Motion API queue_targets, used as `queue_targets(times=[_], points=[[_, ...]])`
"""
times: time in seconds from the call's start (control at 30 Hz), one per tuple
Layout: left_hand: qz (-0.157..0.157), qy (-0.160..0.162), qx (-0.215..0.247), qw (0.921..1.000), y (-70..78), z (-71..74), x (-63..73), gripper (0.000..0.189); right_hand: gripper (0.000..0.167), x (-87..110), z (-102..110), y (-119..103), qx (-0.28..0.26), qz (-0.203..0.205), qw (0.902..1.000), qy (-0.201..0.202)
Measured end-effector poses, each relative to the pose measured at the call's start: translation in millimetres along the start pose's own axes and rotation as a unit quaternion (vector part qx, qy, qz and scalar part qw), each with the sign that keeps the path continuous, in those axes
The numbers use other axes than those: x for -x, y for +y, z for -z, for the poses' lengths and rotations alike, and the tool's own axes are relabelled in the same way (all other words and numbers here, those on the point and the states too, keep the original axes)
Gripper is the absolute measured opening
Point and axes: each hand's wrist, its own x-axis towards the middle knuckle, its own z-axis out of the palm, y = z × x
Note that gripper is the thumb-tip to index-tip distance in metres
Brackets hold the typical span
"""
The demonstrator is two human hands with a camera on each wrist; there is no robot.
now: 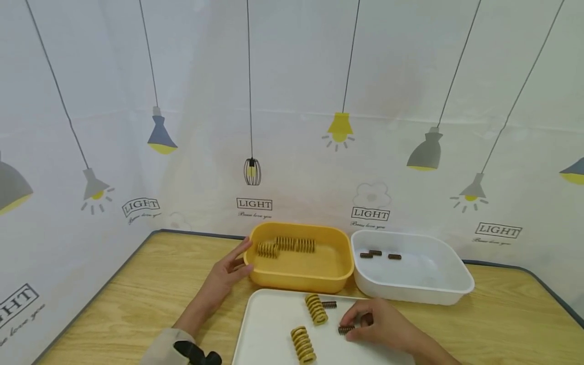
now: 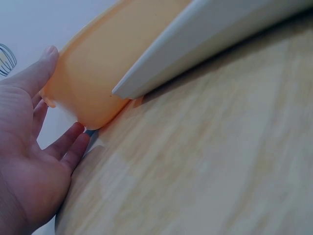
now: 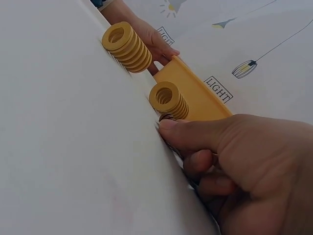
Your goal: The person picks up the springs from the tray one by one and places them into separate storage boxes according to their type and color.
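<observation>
My right hand [image 1: 380,324] is low over the white tray [image 1: 269,314], its thumb and index finger pinching a small dark coil spring [image 1: 345,329]. In the right wrist view the thumb hides most of that spring. Another small dark spring [image 1: 329,304] lies on the tray beside a thick yellow spring [image 1: 316,309]. A second yellow spring [image 1: 303,345] lies nearer the front. My left hand [image 1: 223,279] touches the left end of the yellow bin [image 1: 296,283] with fairly straight fingers; in the left wrist view, fingertips meet its rim and lower wall.
Inside the yellow bin are three yellow springs [image 1: 286,244]. The white bin [image 1: 415,294], right beside it, has three small dark springs [image 1: 394,257]. Both stand behind the tray on a wood-grain table [image 1: 182,258], before a white curtain [image 1: 296,76] printed with lamps.
</observation>
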Motion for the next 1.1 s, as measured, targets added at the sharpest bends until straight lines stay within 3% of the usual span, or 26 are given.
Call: queue_targets(times=[0.23,0.5,0.73,0.93,1.1], points=[[-0.004,0.002,0.009,1.0,-0.7,-1.7,-1.7,0.055,0.016,0.6,7.5,-5.2,-0.027,-0.025,0.9993,0.0],[0.005,0.007,0.012,0.9999,-0.9,-0.5,-0.6,0.055,0.016,5.0,23.9,-10.5,-0.037,-0.007,0.9993,0.008],[0.003,0.002,0.021,0.9998,-1.3,-1.3,-1.1,0.055,0.017,8.9,43.5,-19.0,-0.008,-0.003,0.9987,0.05],[0.005,0.001,0.013,0.9999,-2.4,-0.5,-2.9,0.055,0.015,11.3,64.1,-10.6,0.044,0.032,0.9923,0.111],[0.004,0.003,0.011,0.9999,-1.5,0.0,-1.8,0.055,0.018,8.3,83.4,1.5,0.054,0.026,0.9888,0.137]])
